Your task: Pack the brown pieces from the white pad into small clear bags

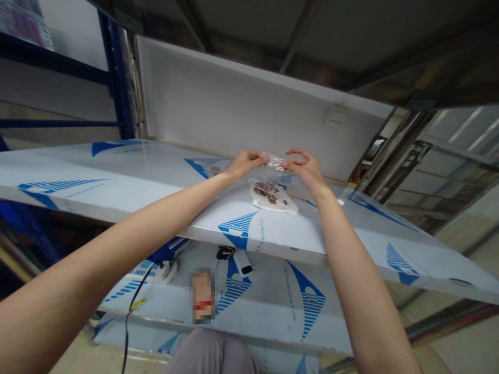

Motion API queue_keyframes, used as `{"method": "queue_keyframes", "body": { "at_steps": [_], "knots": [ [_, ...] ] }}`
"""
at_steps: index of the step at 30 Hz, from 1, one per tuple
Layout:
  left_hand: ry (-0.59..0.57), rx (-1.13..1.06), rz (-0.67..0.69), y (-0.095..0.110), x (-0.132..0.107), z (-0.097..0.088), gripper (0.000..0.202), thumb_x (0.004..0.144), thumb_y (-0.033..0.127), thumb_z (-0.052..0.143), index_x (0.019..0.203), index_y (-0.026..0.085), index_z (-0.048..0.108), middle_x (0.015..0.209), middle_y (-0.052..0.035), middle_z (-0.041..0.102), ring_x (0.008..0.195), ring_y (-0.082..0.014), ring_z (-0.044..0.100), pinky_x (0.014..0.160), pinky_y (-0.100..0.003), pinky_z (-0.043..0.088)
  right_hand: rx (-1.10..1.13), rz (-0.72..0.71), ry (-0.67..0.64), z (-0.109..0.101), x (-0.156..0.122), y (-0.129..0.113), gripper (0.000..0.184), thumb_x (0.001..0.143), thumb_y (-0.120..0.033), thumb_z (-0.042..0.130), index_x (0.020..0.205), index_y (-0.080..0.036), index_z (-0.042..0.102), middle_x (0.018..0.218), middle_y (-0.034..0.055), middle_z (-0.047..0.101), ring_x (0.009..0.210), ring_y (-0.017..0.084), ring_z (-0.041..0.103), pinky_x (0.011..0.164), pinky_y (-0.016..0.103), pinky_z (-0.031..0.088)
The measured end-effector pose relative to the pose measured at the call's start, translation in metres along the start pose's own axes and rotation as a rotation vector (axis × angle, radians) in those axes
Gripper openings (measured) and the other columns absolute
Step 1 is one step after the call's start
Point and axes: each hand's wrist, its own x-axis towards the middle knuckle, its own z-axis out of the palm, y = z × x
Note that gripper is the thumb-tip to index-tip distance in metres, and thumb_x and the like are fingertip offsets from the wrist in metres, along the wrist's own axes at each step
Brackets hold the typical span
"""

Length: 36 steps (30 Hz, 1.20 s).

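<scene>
plastic bag [274, 161]; axis slopes down rightward; left hand [246, 164], right hand [301, 165] pinching ends

Bright, even light, soft glare on the protective film [117, 174], wide-angle bending toward the edges

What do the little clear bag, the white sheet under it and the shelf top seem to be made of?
The small bag looks like thin, glossy clear plastic, given its crinkled highlights. The white sheet looks like matte paper or tissue, softly creased. The shelf top wears glossy plastic film printed "Protective Film"; beneath it is probably pale sheet metal, but that stays hidden.
</scene>
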Motion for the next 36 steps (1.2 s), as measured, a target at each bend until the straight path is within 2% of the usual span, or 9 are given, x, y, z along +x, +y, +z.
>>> {"method": "queue_keyframes", "body": {
  "at_steps": [11,16,19,25,29,36],
  "knots": [
    [0.050,0.020,0.041,0.0013,-0.0004,-0.0005,0.011,0.071,0.025,0.065,0.073,0.014,0.067,0.080,-0.0042,0.071,0.083,-0.0175,0.063,0.084,-0.031,0.046,0.017,0.002,-0.021,0.0008,0.0032,0.0076,0.043,0.060,-0.036,0.070,0.092,-0.024,0.043,0.067,-0.0054,0.057,0.068,0.015,0.061,0.068,0.029,0.049],
    [0.063,0.005,0.066,0.0069,-0.0019,0.0004,0.008,0.074,0.022,0.061,0.071,0.015,0.064,0.080,-0.0036,0.071,0.085,-0.0165,0.063,0.084,-0.028,0.046,-0.026,-0.015,-0.041,0.0035,0.0004,0.0066,0.048,0.066,-0.046,0.068,0.104,-0.025,0.046,0.084,-0.0003,0.062,0.081,0.017,0.061,0.066,0.028,0.050],
    [0.050,0.002,0.071,0.0089,-0.0027,0.0022,0.008,0.075,0.020,0.058,0.070,0.015,0.062,0.080,-0.0040,0.071,0.084,-0.0163,0.063,0.084,-0.028,0.046,-0.045,-0.018,-0.049,0.0049,-0.0003,0.0060,0.053,0.066,-0.048,0.068,0.108,-0.025,0.047,0.090,0.0017,0.063,0.080,0.017,0.061,0.064,0.028,0.050],
    [-0.001,0.067,0.080,0.0071,-0.0040,0.0077,0.015,0.080,0.024,0.056,0.073,0.013,0.064,0.076,-0.0045,0.070,0.079,-0.0165,0.062,0.079,-0.028,0.047,0.013,0.009,-0.045,0.0078,0.0006,0.0055,0.050,0.061,-0.043,0.073,0.102,-0.023,0.051,0.080,-0.0002,0.063,0.069,0.014,0.060,0.061,0.027,0.049],
    [-0.032,0.102,0.099,0.0052,-0.0046,0.0092,0.016,0.080,0.025,0.061,0.081,0.011,0.068,0.081,-0.0061,0.072,0.081,-0.0170,0.063,0.079,-0.028,0.046,0.066,-0.017,-0.047,0.0086,0.0014,0.0067,0.051,0.058,-0.044,0.076,0.097,-0.023,0.052,0.071,-0.0033,0.062,0.064,0.013,0.058,0.058,0.026,0.046],
    [-0.064,0.096,0.145,0.0010,-0.0029,0.0072,0.018,0.082,0.027,0.061,0.081,0.012,0.070,0.077,-0.0056,0.071,0.076,-0.0160,0.063,0.076,-0.028,0.046,0.098,0.015,-0.031,0.0081,0.0031,0.0073,0.055,0.054,-0.042,0.080,0.091,-0.023,0.044,0.063,-0.0056,0.057,0.061,0.013,0.055,0.054,0.023,0.040]
  ]
}}
